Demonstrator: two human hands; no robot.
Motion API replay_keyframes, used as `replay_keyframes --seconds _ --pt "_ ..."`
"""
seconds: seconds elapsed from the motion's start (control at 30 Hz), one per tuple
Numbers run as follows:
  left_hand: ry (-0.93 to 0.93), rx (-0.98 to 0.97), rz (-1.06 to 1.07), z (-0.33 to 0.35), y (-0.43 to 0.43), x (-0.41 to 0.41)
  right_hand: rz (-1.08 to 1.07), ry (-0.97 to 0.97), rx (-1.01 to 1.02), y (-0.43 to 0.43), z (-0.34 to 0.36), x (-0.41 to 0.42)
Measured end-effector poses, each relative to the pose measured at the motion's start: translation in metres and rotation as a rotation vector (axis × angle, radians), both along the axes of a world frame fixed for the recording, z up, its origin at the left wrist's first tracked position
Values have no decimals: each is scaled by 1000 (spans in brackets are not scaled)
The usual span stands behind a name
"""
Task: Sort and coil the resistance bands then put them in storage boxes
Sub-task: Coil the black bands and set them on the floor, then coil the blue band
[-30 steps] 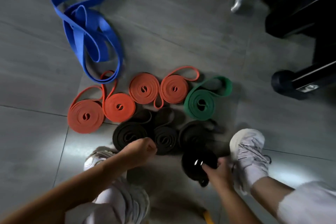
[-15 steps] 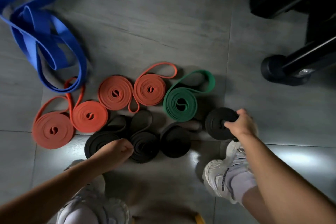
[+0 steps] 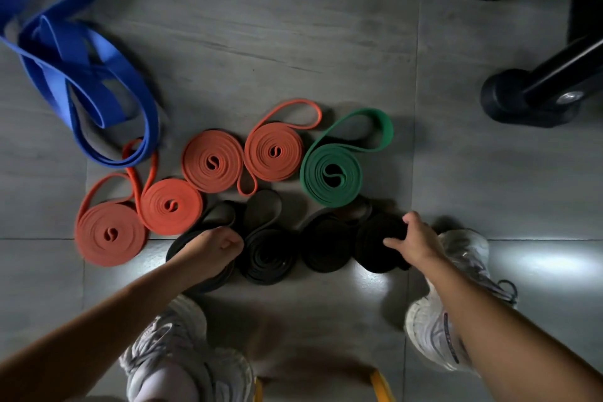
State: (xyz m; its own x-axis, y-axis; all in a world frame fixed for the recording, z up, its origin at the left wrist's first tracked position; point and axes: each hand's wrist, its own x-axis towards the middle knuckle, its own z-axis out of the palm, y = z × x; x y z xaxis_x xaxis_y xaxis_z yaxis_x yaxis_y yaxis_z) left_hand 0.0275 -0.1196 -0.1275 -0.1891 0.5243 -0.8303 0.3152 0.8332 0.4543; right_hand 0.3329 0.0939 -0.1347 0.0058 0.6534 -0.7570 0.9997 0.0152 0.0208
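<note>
right hand grips end black coil beside shoe.

Loose band left of the coiled bands

The blue band runs off the left edge. The left hand covers much of one black coil. Black gear and a yellow thing are cut off too.
</note>
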Motion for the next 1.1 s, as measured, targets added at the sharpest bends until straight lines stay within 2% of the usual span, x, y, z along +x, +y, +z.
replay_keyframes --seconds 0.13,0.2,0.23,0.3,0.37,0.4,0.5,0.57,0.63,0.73,0.83,0.9,1.0,1.1 --pt "3 16 186 6 5 -16 171 -141 -131 31 14 -23" --pt "85 68 267 11 9 -33 271 -169 -106 41 24 -50" --pt "173 111 267 12 11 -45 302 -123 -66 42 27 -69" --pt "351 165 275 18 14 -68 204 145 -26 33 29 -115" --pt "499 168 305 20 15 -89 38 473 -128 15 29 -169" --pt "580 176 304 20 14 -98 13 567 -189 5 29 -197" --pt "762 290 329 12 8 -120 74 664 -308 -21 29 -271" --pt "697 266 276 3 5 -133 181 685 -281 -37 26 -306" --pt "647 163 112 -9 3 -142 285 682 -242 -51 26 -327" --pt "754 93 -136 -20 4 -149 372 664 -251 -68 24 -330" --pt "796 33 -210 -9 13 -164 394 640 -279 -71 25 -307" --pt "793 52 -106 12 22 -180 381 607 -263 -62 30 -285" --pt "613 287 217 69 44 -207 307 575 -261 -47 51 -256" --pt "490 463 380 150 75 -227 291 566 -205 -38 89 -245"
